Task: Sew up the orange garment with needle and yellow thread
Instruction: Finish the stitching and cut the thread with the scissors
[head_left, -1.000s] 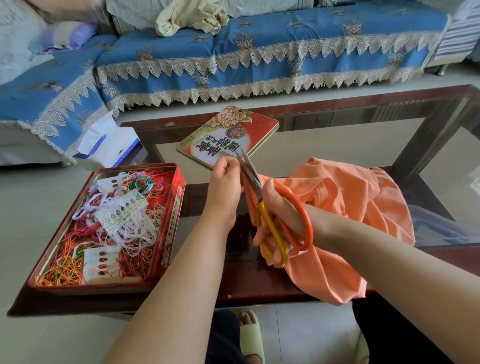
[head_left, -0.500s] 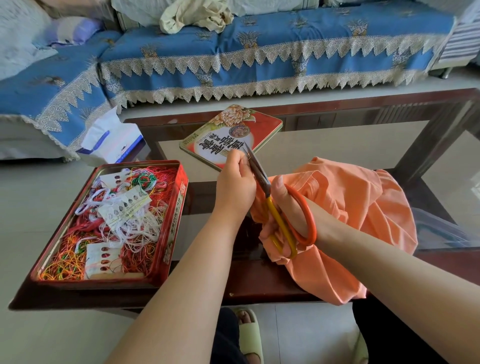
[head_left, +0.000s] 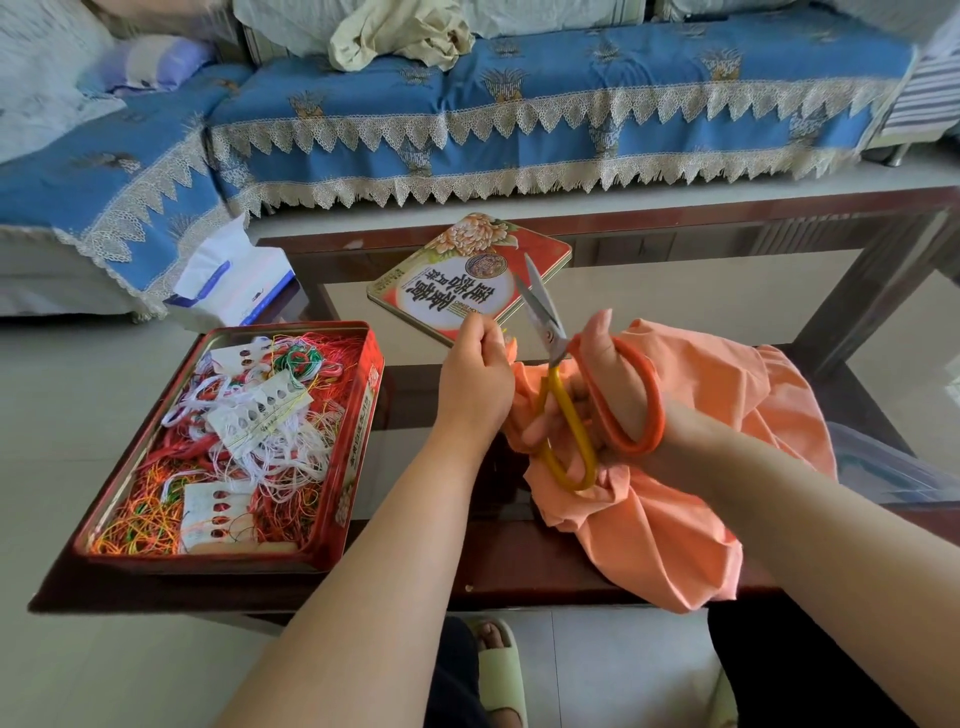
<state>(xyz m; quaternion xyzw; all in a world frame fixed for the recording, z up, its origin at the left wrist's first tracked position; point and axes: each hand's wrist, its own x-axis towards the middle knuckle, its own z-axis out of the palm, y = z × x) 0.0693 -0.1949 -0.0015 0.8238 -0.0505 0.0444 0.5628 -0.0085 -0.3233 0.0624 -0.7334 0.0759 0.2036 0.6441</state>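
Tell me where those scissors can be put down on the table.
Bare glass shows behind the orange garment, right of the tin lid, out to the table frame. A narrow strip lies between the thread tin and the left forearm. It is crowded where both hands meet at the garment.

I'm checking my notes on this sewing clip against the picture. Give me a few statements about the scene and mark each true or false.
1. The right hand holds scissors with one orange and one yellow handle loop. True.
2. The scissor blades are shut tight. False: they stand apart, tips pointing up and away.
3. The red metal tin of tangled coloured threads lies left of the left hand. True.
4. The orange fabric garment lies folded inside the tin. False: it lies crumpled on the dark wooden glass-topped table, under the right hand.
5. The flower-printed tin lid covers the tin. False: it lies apart on the table.
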